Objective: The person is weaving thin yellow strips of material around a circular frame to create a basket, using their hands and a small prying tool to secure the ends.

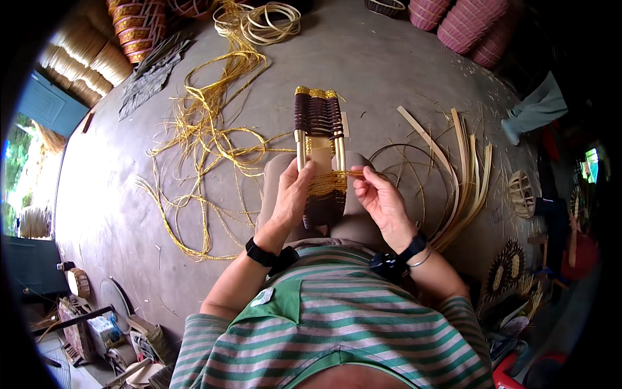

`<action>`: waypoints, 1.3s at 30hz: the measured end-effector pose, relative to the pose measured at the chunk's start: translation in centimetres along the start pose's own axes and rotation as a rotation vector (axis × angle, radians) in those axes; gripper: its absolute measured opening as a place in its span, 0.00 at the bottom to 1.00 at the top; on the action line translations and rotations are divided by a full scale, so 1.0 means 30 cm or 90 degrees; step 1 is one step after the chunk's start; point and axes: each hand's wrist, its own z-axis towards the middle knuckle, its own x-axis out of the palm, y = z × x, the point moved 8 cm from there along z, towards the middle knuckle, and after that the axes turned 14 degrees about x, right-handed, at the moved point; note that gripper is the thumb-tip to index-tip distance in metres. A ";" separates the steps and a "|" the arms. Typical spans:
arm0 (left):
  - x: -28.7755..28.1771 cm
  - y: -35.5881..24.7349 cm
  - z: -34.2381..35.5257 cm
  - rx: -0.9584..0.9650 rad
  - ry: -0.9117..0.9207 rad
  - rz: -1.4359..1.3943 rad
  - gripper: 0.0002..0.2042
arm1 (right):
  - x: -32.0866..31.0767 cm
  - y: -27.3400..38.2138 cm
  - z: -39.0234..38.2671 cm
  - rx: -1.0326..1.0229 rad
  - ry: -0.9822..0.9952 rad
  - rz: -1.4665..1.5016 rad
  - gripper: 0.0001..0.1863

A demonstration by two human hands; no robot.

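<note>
A long narrow woven cane frame (317,117) rests upright over my lap. Its pale rods show bare in the middle, dark brown cord wraps both ends, and gold bands cross the top and the lower part. My left hand (290,194) grips its left side, thumb on the front. On the other side, my right hand (383,198) pinches a gold strand (356,173) between thumb and fingertips, just off the frame's right edge. A pale flat piece (320,157) shows between the rods. The fingers behind the frame are hidden.
Loose gold cord (210,104) lies tangled on the floor to the left, near a coil of pale cane (271,23). Pale flat strips (461,155) curve along the right. Pink baskets (463,29) stand far right; another person's leg (538,107) reaches in there.
</note>
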 end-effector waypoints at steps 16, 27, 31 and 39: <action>0.009 -0.002 -0.022 -0.094 -0.015 -0.032 0.13 | -0.041 -0.014 0.324 0.154 0.097 -0.100 0.02; 0.022 0.004 -0.028 -0.157 -0.027 -0.116 0.12 | 0.168 -0.006 0.283 0.081 0.261 -0.222 0.19; 0.009 0.033 -0.031 -0.185 -0.021 -0.176 0.13 | 0.139 -0.010 0.295 0.048 0.175 -0.203 0.16; 0.017 0.016 -0.026 -0.216 0.050 -0.167 0.18 | 0.018 -0.024 0.319 0.039 0.102 0.006 0.12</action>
